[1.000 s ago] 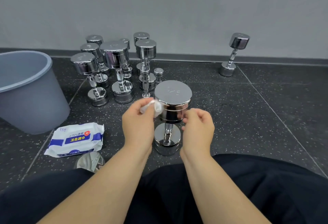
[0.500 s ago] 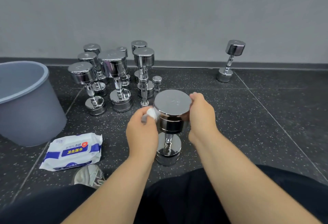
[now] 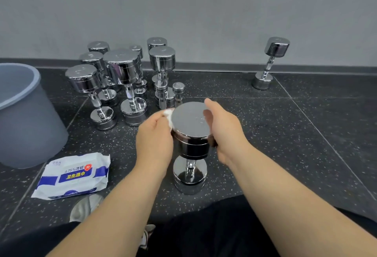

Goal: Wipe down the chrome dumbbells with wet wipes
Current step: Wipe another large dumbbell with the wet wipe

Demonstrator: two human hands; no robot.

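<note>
Head view: a chrome dumbbell [image 3: 190,126] stands upright on the dark speckled floor [image 3: 285,134], just in front of the person's legs. The left hand [image 3: 155,136] pinches a white wet wipe [image 3: 168,114] against the left side of its upper head. The right hand [image 3: 222,128] curls round the right side of that head. A wipes pack [image 3: 73,175] lies to the left, near a grey bin [image 3: 24,118]. More dumbbells [image 3: 122,73] stand clustered along the floor's far edge.
</note>
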